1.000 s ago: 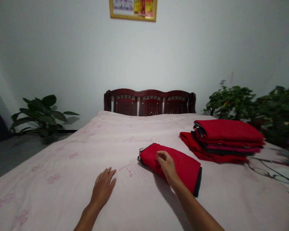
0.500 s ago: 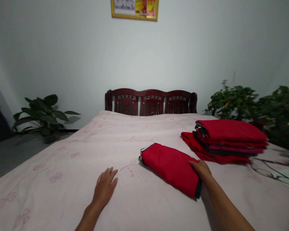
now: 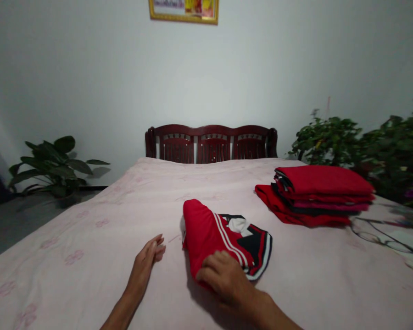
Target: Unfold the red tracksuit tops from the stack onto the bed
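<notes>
Garment (image 3: pixel 201 233) likely light, soft, floppy; best held by thick fold, 7 o'clock. Right hand (image 3: pixel 225 279) grasping it there; left hand (image 3: pixel 146 260) at 8 o'clock, grip released.

The person's left hand (image 3: pixel 148 255) and right hand (image 3: pixel 225 278) are both showing bare, and each is joining a bare forearm. The left forearm (image 3: pixel 124 303) is looking slim, widening gently below the wrist. The right forearm (image 3: pixel 275 314) is appearing broader in the view, its wrist forming a soft, rounded bump along the upper outline. The left fingers (image 3: pixel 157 239) are looking slender and narrowing at the tips. The right knuckles are forming low, rounded ridges, their finer detail blurring. The lower edge is cutting off both forearms, hiding any sleeves.
</notes>
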The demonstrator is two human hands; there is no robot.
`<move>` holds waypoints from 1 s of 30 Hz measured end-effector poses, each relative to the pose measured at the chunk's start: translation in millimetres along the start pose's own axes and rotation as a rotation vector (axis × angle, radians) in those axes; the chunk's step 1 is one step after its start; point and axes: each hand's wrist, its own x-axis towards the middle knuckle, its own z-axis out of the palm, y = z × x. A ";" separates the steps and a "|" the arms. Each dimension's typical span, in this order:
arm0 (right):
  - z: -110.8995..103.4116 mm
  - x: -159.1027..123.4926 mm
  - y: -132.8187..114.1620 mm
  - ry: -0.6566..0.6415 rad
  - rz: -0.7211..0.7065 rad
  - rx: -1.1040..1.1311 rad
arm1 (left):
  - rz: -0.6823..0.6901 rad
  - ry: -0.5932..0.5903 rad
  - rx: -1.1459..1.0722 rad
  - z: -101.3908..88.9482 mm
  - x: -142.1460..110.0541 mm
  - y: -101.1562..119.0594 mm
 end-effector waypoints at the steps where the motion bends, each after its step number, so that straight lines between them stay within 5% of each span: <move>1: 10.6 -4.2 -9.3 -0.064 -0.046 0.023 | -0.075 -0.041 -0.097 5.0 -3.7 5.3; 4: 22.6 -13.6 -25.3 -0.163 -0.157 0.168 | -0.246 -0.147 -0.244 22.3 -12.5 14.4; 6: 12.2 -13.8 -24.2 -0.122 -0.105 0.280 | -0.305 -0.134 -0.245 33.1 -15.7 15.9; 9: -13.1 -9.5 1.3 0.101 0.179 0.288 | -0.352 -0.066 -0.207 45.1 -16.8 17.3; 12: -24.4 -11.9 52.8 0.251 0.568 0.084 | -0.365 -0.051 -0.173 54.9 -14.5 19.2; 16: -14.7 -26.5 121.5 0.071 1.056 -0.141 | -0.276 0.002 -0.205 68.0 -6.9 12.4; 20: -5.5 -26.5 152.4 -0.149 1.249 -0.155 | -0.207 -0.023 -0.262 69.5 2.7 10.4; 25: -4.8 -11.7 158.8 -0.135 1.211 -0.081 | -0.082 -0.109 -0.445 38.3 21.3 41.6; 30: 4.8 -15.9 160.3 0.002 1.131 0.104 | -0.034 0.148 -0.268 -40.2 59.0 51.3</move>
